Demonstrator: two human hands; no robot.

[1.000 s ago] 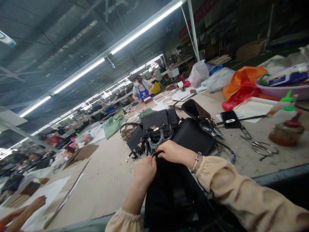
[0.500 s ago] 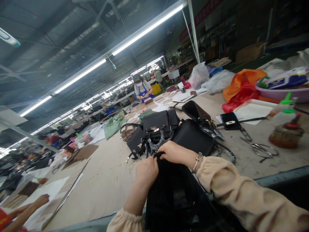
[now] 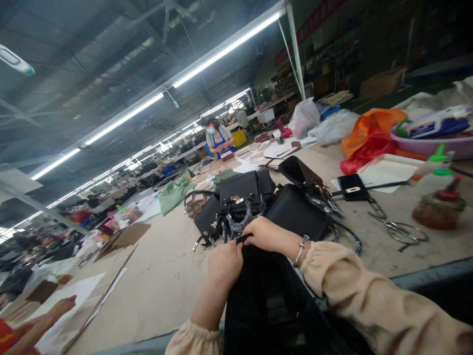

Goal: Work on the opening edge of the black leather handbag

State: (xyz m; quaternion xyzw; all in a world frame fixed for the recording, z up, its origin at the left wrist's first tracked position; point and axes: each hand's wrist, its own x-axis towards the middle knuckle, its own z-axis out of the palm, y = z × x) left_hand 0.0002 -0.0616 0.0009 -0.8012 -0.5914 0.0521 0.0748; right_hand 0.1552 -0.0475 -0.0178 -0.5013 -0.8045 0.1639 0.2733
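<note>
My left hand [image 3: 224, 264] and my right hand [image 3: 264, 233] are both closed on the top edge of a black bag [image 3: 266, 301] that hangs over the near table edge toward me. The hands sit side by side, thumbs nearly touching. Just beyond them lies a pile of black handbags [image 3: 254, 197] with gold clasps and wrapped handles. A silver bracelet circles my right wrist.
Scissors [image 3: 401, 229] lie right of the bags, with a small black purse [image 3: 353, 186], bottles [image 3: 434, 170] and a basin [image 3: 432, 143] behind. Orange and red plastic bags [image 3: 369, 133] sit further back. Another person's hand [image 3: 55, 310] rests at lower left; a masked co-worker [image 3: 218, 138] stands far off.
My hands have stayed closed on the black bag's edge and shifted only slightly; the view has tilted a little.
</note>
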